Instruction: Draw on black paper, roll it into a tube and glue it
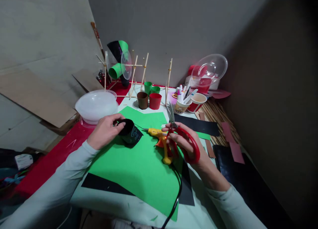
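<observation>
In my left hand (108, 129) is a rolled black paper cup (130, 134), pinched at its rim, with a pale scribble on its side and a loose flap at the right. My right hand (187, 143) has its fingers through the red handles of a pair of scissors (191, 144), blades pointing up and away. Between the hands a yellow hot glue gun (156, 133) lies on a large green sheet (134, 179), its black cord running toward the front edge. A thin dark strand shows between the black cup and the glue gun's nozzle.
Small brown (142, 101), red (155, 101) and green cups stand behind the sheet, near a stick frame (169, 78). A clear plastic bowl (96, 105) sits left. Markers fill a paper cup (182, 106); black strips (198, 123) and thin sticks (218, 119) lie right.
</observation>
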A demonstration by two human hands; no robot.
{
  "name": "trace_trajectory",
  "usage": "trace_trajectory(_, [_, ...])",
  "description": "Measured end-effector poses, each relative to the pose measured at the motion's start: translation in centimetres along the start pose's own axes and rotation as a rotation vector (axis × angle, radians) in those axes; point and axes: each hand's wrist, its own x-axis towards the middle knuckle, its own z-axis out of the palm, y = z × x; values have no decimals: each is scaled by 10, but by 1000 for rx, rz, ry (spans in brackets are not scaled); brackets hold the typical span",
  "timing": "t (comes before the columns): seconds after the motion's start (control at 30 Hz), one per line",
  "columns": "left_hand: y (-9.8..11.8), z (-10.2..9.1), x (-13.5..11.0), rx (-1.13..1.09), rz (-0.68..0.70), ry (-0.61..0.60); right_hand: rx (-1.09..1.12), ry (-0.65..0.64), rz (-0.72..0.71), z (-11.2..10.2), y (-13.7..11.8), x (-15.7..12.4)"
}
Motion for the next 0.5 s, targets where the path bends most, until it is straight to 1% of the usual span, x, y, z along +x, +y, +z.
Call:
trace_trajectory(0.13, [27,-4,-6,-52,3,44,46,23,-38,2,-4,-7])
trace_trajectory(0.23, [51,0,-12,-99,40,90,33,48,-86,7,-12,-10])
trace_trajectory(0.37, [70,16,-21,-128,112,171,12,80,-144,13,-20,-13])
trace_trajectory(0.5, [76,33,-27,-154,196,209,-8,111,-183,12,-20,-12])
